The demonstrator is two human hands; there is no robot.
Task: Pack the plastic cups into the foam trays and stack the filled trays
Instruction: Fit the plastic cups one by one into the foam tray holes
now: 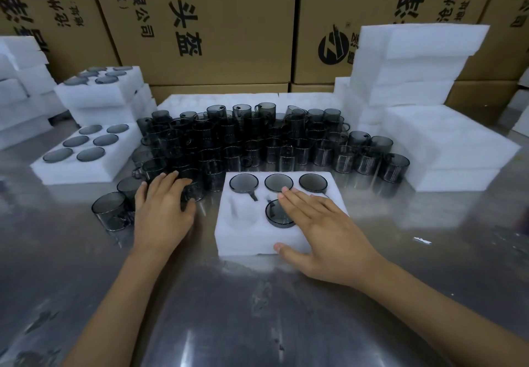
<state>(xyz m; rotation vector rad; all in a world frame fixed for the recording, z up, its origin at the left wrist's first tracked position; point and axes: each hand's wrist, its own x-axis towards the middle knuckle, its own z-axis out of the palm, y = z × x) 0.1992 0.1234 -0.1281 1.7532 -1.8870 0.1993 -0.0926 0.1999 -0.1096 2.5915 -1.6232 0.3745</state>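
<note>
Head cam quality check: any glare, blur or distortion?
Head view: overhead light glares in streaks on the steel table; wide-angle bending tilts the cardboard boxes at the edges; the white foam stack is nearly blown out; both hands look sharp.

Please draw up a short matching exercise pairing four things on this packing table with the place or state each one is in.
Things
1. left hand
2. right hand
3. front foam tray
4. tall stack of foam trays

Places or states
A. stands at the back right, before the cardboard boxes
B. lies flat over a cup seated in the near row of a tray
C. holds four cups, with the near left pocket unfilled
D. rests on a loose dark cup beside the tray

Pairs: 1-D, 2-B, 3-C, 4-A
</note>
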